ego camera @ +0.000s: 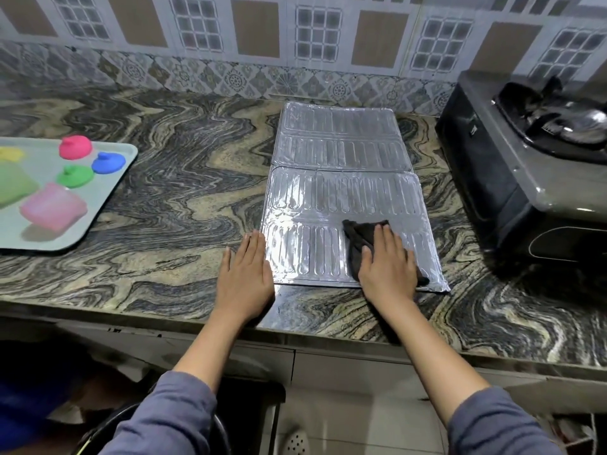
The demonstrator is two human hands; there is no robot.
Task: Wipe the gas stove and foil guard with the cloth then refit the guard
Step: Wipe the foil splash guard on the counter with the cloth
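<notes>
Guard [341, 192] lies flat on the surface [164, 208] in the middle of the head view. It is two ribbed foil panels, one behind the other, well apart from the stove [512, 165] at the upper right.

Your right hand [387, 264] is spread flat with straight fingers, pressing the dark cloth [359, 234] onto the lower right part of the near panel. It pinches nothing. Your left hand [244, 274] is also flat, fingers straight and together, resting on the surface at the guard's left edge. Its fingers just touch that edge and hold nothing.

The step in hand looks to be wiping the near panel. Foil this thin will likely crease or slide, so pin the left edge down while you wipe. Stroke along the ribs, not across them, so the cloth gets into the grooves. Use a flat palm and light, even pressure. Work from the near edge toward the far panel, moving the bracing hand up as you go.

Whether the stove is already wiped cannot be told from here.
</notes>
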